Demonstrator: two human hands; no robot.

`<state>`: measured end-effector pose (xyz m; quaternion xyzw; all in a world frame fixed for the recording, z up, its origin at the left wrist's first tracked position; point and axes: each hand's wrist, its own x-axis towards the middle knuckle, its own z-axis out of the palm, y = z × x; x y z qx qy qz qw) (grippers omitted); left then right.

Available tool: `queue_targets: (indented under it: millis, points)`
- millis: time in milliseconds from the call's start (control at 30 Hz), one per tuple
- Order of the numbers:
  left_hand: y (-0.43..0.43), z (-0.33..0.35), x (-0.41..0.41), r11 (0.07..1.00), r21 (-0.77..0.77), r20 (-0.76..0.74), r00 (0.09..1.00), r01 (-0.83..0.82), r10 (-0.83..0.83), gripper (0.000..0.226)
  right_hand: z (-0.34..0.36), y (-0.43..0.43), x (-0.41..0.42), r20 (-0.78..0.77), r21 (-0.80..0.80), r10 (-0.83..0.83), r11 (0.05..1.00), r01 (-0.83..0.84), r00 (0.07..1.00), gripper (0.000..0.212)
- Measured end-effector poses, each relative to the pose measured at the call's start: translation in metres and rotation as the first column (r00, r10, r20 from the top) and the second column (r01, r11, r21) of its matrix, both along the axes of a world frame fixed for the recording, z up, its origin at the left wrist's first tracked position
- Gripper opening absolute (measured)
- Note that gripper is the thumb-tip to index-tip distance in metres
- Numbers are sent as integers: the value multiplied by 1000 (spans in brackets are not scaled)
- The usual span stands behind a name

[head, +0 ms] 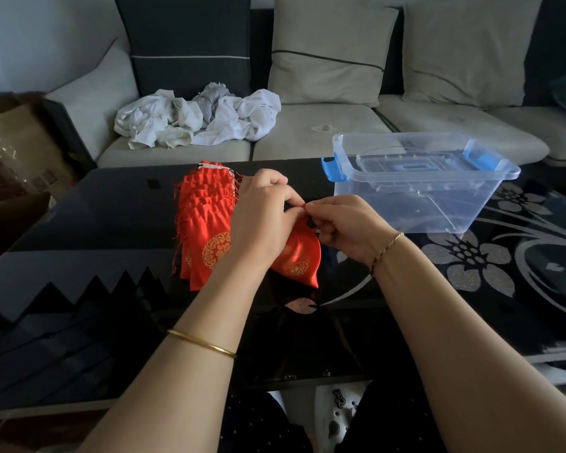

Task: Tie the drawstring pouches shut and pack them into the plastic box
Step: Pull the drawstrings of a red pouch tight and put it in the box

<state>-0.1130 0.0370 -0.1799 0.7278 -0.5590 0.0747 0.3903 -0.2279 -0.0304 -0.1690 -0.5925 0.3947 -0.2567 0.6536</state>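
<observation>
Forearms converge toward twelve o'clock; left hand [262,220] and right hand [347,228], at its three o'clock, meet at the fingertips, each pinching the red drawstring [305,206].

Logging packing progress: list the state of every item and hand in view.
left hand: pinches the drawstring
right hand: pinches the drawstring
held pouch: mouth gathered, between both hands
pouch stack: flat, cords loose
plastic box: no pouches inside
</observation>
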Motion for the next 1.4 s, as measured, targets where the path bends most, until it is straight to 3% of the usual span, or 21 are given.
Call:
queue_targets:
  millis: [167,300,467,567,667,767,867,1000,1133,1267,1333,1400]
  points:
    - [-5,-5,4,1000,-24,-46,999,10,-11,2,0,-3,-4,-77,-137,11,990,-21,997,11]
    - [-5,-6,11,999,-31,-53,998,-25,23,10,-4,-11,-8,-184,-301,-70,954,12,980,9]
    - [-3,-7,16,997,29,-114,991,-65,68,16,-13,-18,-8,-210,-232,-105,971,54,972,8]
    - [-5,-8,8,998,46,-165,985,-52,59,16,-21,-17,-3,-252,-279,-175,955,102,952,8]
    - [-3,-6,6,998,70,-284,959,9,11,13,-25,-16,-5,-249,-384,-162,922,56,955,16]
    - [-1,-2,7,998,31,-378,925,59,-42,10,-19,-13,-16,-173,-406,-45,913,-30,984,33]
    - [-1,7,1,994,-3,-397,912,111,-103,11,-14,-6,-19,-259,-598,-38,791,-129,965,34]
    - [-6,20,-9,986,-83,-476,863,147,-169,11,-2,-2,-18,-269,-757,-236,651,-53,934,19]
    - [-25,39,-10,986,-138,-590,791,94,-159,12,43,-17,-31,-123,-782,-338,612,120,933,26]
    - [-51,38,-13,995,-35,-641,762,96,-96,18,93,-58,-33,90,-774,-472,520,360,877,23]
    - [-59,31,-15,994,13,-646,760,107,-74,16,111,-83,-27,46,-816,-560,457,354,827,24]
    - [-63,23,-14,994,49,-622,781,102,-49,19,115,-104,-18,-106,-852,-646,451,267,756,36]
